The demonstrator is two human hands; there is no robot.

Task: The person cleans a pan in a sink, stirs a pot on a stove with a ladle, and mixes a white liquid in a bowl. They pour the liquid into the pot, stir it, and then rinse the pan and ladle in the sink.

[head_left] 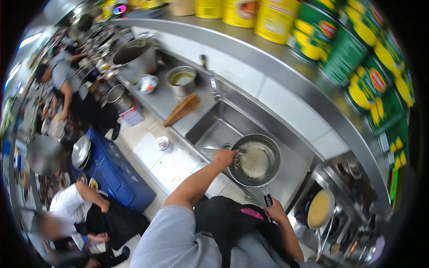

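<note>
A dark pan (276,166) with a pale, foamy liquid (254,160) in it is held over the right edge of the steel sink (203,129). My right hand (276,211) is closed round the pan's black handle (267,199), near my body. At the pan's left rim is my left hand (224,157), its fingers closed on something I cannot make out, perhaps a utensil reaching into the pan. The faucet (215,87) stands behind the sink.
Left of the sink are a straw whisk (182,109), a pot of yellowish liquid (181,80) and a large pot (136,60). Cans (277,20) line the shelf above. Another pan (321,209) lies at right. Several people and a blue bin (118,174) are at left.
</note>
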